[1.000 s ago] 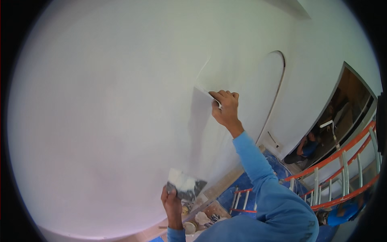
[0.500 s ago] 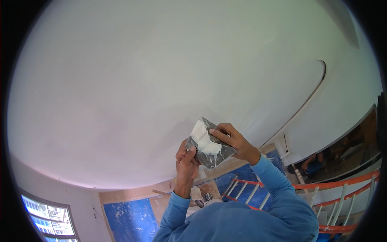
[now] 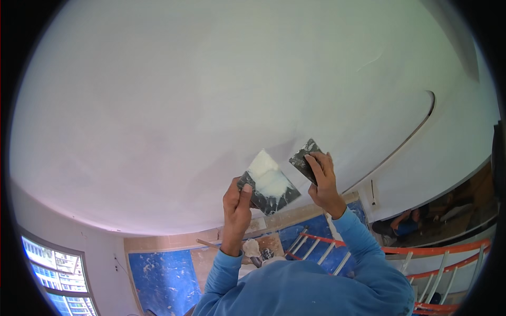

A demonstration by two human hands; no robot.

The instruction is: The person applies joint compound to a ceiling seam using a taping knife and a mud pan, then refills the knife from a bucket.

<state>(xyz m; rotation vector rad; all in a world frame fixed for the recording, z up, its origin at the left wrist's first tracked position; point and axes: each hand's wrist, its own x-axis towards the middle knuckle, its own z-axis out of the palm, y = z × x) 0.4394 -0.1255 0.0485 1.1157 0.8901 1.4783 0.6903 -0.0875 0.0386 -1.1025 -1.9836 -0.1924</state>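
My left hand (image 3: pixel 237 210) grips a dark flat rectangular plate (image 3: pixel 266 204) by its left edge, with the thumb lying on top. White putty (image 3: pixel 268 171) covers the plate's far part and thins into streaks toward its near corner. In my right hand (image 3: pixel 325 187) is a smaller dark putty scraper (image 3: pixel 302 159), smudged with white and pinched between thumb and fingers. A gap separates the scraper from the plate. Both are held in front of a large white wall surface (image 3: pixel 158 121); whether either touches it I cannot tell.
An orange ladder (image 3: pixel 440 242) with pale rungs stands at the lower right. Blue sheets (image 3: pixel 163 276), spotted white, cover parts of the floor. A window (image 3: pixel 58 276) is at the lower left. Farther right, another person (image 3: pixel 408 221) shows partly in a dark area.
My right hand has drawn the scraper off the plate, to the right and farther out. The putty is now spread wider and flatter, and the view has shifted slightly.
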